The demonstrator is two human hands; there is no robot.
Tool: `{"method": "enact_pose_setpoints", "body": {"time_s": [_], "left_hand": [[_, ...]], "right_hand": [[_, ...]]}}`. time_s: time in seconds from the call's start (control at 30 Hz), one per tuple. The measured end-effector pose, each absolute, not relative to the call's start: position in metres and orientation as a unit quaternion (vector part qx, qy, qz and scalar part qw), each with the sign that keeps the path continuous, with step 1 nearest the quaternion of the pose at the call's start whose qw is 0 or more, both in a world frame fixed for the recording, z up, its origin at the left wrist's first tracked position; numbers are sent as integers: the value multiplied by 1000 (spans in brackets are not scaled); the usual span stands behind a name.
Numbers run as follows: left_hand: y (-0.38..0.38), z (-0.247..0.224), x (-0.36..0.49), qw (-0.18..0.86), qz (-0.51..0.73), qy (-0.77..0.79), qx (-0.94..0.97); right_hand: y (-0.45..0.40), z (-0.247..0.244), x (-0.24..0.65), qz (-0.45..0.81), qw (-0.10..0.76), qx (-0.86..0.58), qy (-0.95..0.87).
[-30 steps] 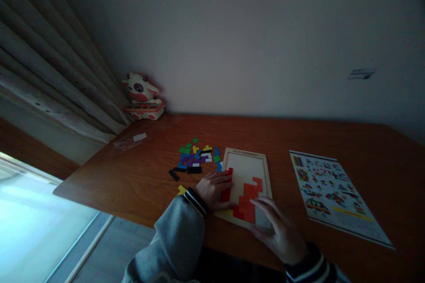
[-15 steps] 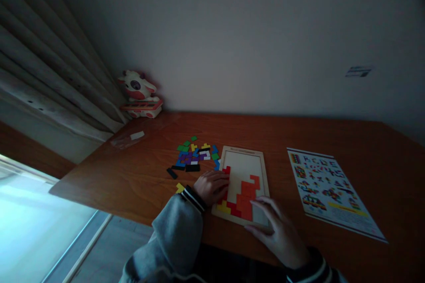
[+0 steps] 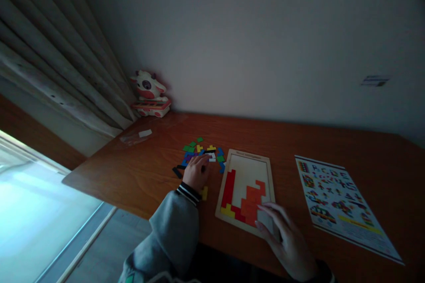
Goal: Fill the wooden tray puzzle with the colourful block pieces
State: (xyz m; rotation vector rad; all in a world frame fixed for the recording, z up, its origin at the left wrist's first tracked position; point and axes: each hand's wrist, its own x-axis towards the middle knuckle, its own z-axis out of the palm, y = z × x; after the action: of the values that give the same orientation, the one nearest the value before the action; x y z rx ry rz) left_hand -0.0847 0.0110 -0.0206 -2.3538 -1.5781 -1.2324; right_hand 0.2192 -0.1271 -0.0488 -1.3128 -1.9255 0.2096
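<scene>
My left hand (image 3: 196, 172) is over the loose pile of coloured puzzle pieces, fingers bent down and apart from the thumb. Part of a black piece (image 3: 203, 169) shows in the gap between them; I see nothing clearly held. A yellow piece (image 3: 205, 193) lies beside the left wrist. The wooden puzzle board (image 3: 249, 155) has red pieces (image 3: 229, 188) along its left side, a yellow piece (image 3: 228, 211) at the lower left, and orange pieces (image 3: 253, 195) stacked toward the right. My right hand (image 3: 287, 236) rests at the board's lower right corner, thumb and fingers apart, fingertips near the orange pieces.
Green pieces (image 3: 189, 148), white pieces (image 3: 211, 156) and blue ones lie left of the board. A printed pattern sheet (image 3: 341, 199) is on the right of the table (image 3: 149, 185). A cow-shaped toy (image 3: 151, 93) and a plastic bag (image 3: 134, 138) are at the back left.
My left hand has moved off the board's left side, up and left to the loose pieces, uncovering the red column. My right hand stays by the lower right corner. The view has shifted slightly.
</scene>
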Motion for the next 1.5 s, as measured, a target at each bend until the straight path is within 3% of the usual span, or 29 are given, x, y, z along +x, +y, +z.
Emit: {"method": "enact_pose_setpoints", "body": {"time_s": [0.2,0.47,0.6,0.8,1.27,1.5], "left_hand": [[46,-14,-146,21,-292,-672,-680],[79,-23,-161,-9,-272,-731,-626],[79,-26,-158,-27,-278,-728,-626],[79,-31,-159,-44,-302,-708,-638],[81,-31,-153,-79,-397,-629,-664],[83,-34,-146,-85,-364,-578,-726]], "right_hand": [[-124,-45,216,54,427,-557,-710],[-59,-18,161,79,357,-543,-756],[-4,-6,124,97,270,-590,-754],[50,-11,85,84,236,-653,-714],[69,-29,83,219,270,-598,-722],[69,-29,86,261,290,-551,-737]]}}
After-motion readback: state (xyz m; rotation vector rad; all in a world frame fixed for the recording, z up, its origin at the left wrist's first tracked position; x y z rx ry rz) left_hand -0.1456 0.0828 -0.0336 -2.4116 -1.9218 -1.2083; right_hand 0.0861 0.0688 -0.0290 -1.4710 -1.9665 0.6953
